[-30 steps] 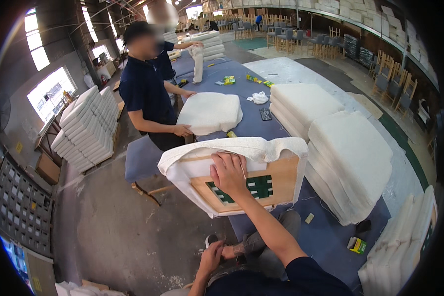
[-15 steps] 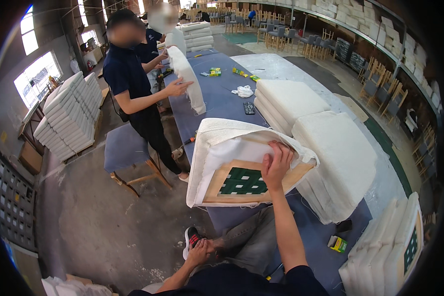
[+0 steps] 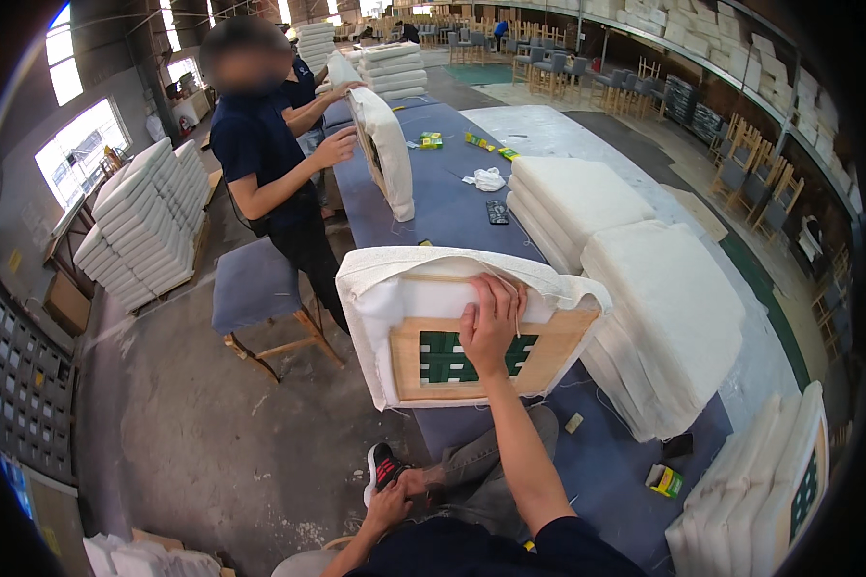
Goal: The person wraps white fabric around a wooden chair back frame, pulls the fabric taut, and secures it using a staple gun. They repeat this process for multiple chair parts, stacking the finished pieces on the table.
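A padded chair seat in loose white cover cloth stands tilted on edge above the blue table, its underside facing me. That underside shows a wooden frame and green webbing. My right hand holds it, fingers bent over the upper frame edge with the tips hidden beneath the cloth. Down by the black shoe, my left hand is wrapped round my ankle, away from the seat.
White seats are stacked right of the table, at lower right and far left. A yellow-green box lies near me, a black phone farther off. A co-worker handles another white seat beside a blue stool.
My right hand and the seat have shifted left, and the seat's underside has turned more toward me. The co-worker's seat has turned, now showing its frame. My left hand stays at the ankle.
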Action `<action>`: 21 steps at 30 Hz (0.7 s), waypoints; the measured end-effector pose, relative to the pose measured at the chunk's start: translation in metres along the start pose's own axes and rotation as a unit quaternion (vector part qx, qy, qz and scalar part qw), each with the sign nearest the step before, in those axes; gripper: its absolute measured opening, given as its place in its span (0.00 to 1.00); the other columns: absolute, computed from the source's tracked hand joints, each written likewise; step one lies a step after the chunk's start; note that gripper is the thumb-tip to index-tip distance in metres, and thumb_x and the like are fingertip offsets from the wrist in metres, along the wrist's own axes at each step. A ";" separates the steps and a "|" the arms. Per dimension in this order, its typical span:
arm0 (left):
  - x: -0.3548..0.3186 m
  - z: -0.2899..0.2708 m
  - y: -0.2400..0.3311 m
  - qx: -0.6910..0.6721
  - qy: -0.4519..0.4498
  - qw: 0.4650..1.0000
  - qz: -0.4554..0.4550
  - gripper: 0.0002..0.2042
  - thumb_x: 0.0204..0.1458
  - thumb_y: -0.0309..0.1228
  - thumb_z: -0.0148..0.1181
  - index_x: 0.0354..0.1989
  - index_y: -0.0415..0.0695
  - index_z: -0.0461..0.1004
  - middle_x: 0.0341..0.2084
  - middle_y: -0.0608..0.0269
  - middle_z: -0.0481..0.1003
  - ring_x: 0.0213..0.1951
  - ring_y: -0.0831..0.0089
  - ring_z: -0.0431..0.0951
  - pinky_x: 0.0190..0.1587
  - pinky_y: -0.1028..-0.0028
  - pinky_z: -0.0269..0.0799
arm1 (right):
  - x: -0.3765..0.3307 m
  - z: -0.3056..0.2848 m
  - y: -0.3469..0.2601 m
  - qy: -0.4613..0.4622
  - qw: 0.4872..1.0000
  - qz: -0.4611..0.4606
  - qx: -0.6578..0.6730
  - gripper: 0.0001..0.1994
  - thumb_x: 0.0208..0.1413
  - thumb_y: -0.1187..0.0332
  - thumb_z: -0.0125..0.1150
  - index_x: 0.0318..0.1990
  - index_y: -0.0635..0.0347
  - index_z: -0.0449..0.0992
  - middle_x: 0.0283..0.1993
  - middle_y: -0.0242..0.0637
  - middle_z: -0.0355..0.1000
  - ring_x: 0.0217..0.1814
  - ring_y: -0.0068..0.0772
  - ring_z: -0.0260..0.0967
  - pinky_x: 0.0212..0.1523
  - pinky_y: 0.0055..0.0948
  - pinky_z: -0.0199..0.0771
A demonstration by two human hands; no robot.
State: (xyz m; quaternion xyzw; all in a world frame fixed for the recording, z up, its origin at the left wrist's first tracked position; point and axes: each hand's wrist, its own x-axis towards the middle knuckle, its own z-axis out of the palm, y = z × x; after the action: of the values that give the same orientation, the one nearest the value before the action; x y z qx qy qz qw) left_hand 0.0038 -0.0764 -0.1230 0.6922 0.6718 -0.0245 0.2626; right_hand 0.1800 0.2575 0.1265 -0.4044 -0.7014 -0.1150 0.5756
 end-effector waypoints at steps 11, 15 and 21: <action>0.036 0.007 -0.013 -0.017 0.080 0.995 0.060 0.29 0.52 0.40 0.64 0.62 0.40 0.71 0.54 0.48 0.79 0.51 0.53 0.82 0.49 0.52 0.76 | -0.009 -0.018 0.011 -0.012 1.000 -0.016 -0.015 0.22 0.58 0.67 0.55 0.61 0.54 0.73 0.64 0.37 0.69 0.67 0.45 0.66 0.73 0.59 0.52; 0.027 0.003 -0.005 -0.034 0.100 0.993 0.055 0.17 0.51 0.36 0.64 0.46 0.40 0.77 0.37 0.50 0.83 0.38 0.52 0.85 0.40 0.53 0.77 | -0.012 -0.016 0.009 -0.016 1.000 -0.017 -0.020 0.22 0.58 0.67 0.55 0.61 0.54 0.73 0.64 0.37 0.69 0.67 0.44 0.66 0.73 0.59 0.53; 0.012 0.013 -0.001 -0.044 0.076 0.994 0.065 0.16 0.51 0.35 0.66 0.44 0.38 0.78 0.37 0.45 0.82 0.38 0.48 0.84 0.42 0.51 0.77 | -0.009 -0.018 0.011 -0.014 0.999 -0.030 -0.012 0.21 0.61 0.66 0.53 0.61 0.57 0.72 0.62 0.40 0.70 0.65 0.48 0.65 0.71 0.59 0.53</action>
State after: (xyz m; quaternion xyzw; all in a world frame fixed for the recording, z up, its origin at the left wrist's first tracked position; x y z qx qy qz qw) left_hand 0.0085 -0.0707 -0.1393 0.7221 0.6437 0.0746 0.2420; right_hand 0.2007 0.2493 0.1211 -0.3919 -0.7199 -0.1350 0.5567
